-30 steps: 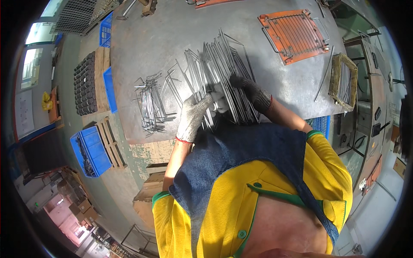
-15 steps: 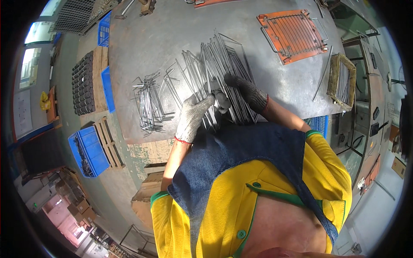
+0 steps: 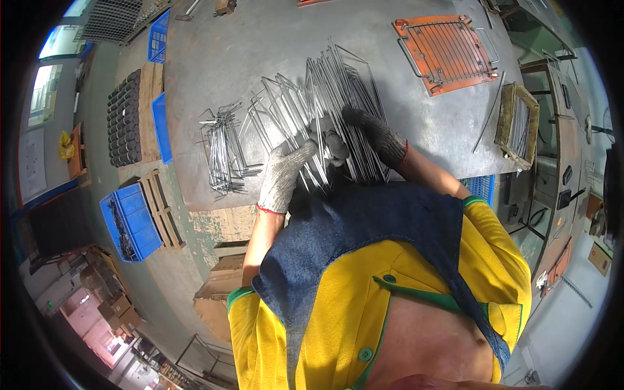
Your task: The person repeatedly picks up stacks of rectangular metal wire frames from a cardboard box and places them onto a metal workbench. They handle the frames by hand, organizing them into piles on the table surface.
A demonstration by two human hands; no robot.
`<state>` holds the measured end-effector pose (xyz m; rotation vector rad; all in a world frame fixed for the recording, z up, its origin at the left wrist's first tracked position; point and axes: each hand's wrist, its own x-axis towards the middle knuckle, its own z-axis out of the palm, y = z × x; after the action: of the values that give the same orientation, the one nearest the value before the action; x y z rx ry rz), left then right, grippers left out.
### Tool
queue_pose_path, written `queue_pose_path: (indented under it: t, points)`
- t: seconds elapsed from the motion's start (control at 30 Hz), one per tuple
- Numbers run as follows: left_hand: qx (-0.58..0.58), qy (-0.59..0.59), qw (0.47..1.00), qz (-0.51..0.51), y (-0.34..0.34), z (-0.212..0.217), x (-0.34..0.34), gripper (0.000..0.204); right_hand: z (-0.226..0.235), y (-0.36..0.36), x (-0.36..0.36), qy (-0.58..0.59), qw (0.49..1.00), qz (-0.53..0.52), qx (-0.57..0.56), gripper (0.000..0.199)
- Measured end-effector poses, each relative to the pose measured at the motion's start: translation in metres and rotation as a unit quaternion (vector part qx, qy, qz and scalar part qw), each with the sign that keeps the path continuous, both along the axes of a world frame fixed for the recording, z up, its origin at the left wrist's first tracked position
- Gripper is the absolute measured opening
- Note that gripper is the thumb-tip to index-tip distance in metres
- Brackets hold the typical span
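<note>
Bent steel wire frames [image 3: 331,107] fanned in a heap at mid-worktable [image 3: 260,39], pressed under both gloved hands. Left hand [image 3: 284,175] flat on the heap's near edge, fingers together; right hand [image 3: 377,133] just beside, fingers curled onto wires. Smaller wire bundle [image 3: 221,153] left of the heap, orange welding jig [image 3: 448,52] well right.

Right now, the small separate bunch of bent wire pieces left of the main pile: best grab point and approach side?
Take the small wire bunch across its middle, where the long straight runs lie close and parallel. Come from above on its left, the open side; the big wire pile and the left hand crowd its right. Its ends look hooked and tangled, so avoid them.
</note>
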<state>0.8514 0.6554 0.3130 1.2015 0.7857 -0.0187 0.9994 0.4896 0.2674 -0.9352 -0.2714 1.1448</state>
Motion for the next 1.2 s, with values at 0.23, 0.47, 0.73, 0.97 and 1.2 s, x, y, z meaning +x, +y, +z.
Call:
queue_pose_path:
  t: [0.23,0.47,0.73,0.97,1.2]
  points:
    - [0.029,-0.015,0.999,-0.017,0.0,-0.006,0.001,0.018,0.005,0.006,-0.003,0.078,0.996,0.046,0.016,0.052]
    - [0.057,-0.021,0.996,-0.073,-0.006,-0.013,0.005,0.017,-0.018,-0.001,0.006,0.032,0.997,0.038,-0.06,0.049]
    - [0.035,0.009,0.997,-0.068,-0.008,0.007,0.005,0.024,-0.016,-0.007,0.025,-0.34,0.936,0.095,-0.015,0.055]
    - [0.098,-0.003,0.993,-0.063,-0.013,0.007,-0.002,0.023,-0.003,0.013,-0.004,0.152,0.987,0.011,0.058,0.059]
    - [0.01,0.049,0.999,-0.012,-0.007,0.007,-0.012,0.03,0.012,0.016,-0.006,0.019,1.0,-0.02,-0.011,0.06]
